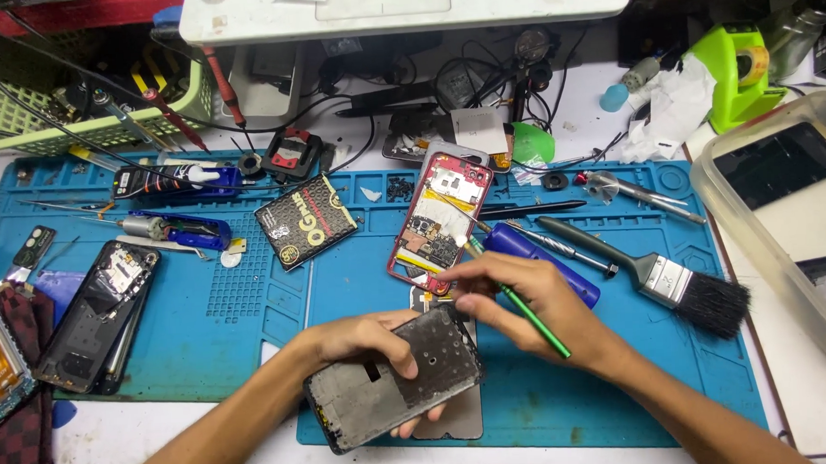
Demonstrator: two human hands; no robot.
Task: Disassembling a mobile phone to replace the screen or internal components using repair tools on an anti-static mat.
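My left hand [367, 341] grips a grey phone frame [392, 379], its bare inner side up, over the near edge of the blue work mat [249, 304]. A thin green tool [528, 312] is pinched in my right hand [528, 306], whose fingertips rest at the frame's upper right corner. Just beyond my hands lies an opened phone with a red rim [436, 222], its circuit boards showing. A blue-handled tool [525, 250] lies partly under my right hand.
A black-bristled brush [675, 285] lies right of my hands. A dismantled dark phone [96, 315], a small black packet [306, 221], screwdrivers and tweezers sit on the mat's left. A clear plastic tub [793, 215] stands at right, a green basket [64, 108] at back left.
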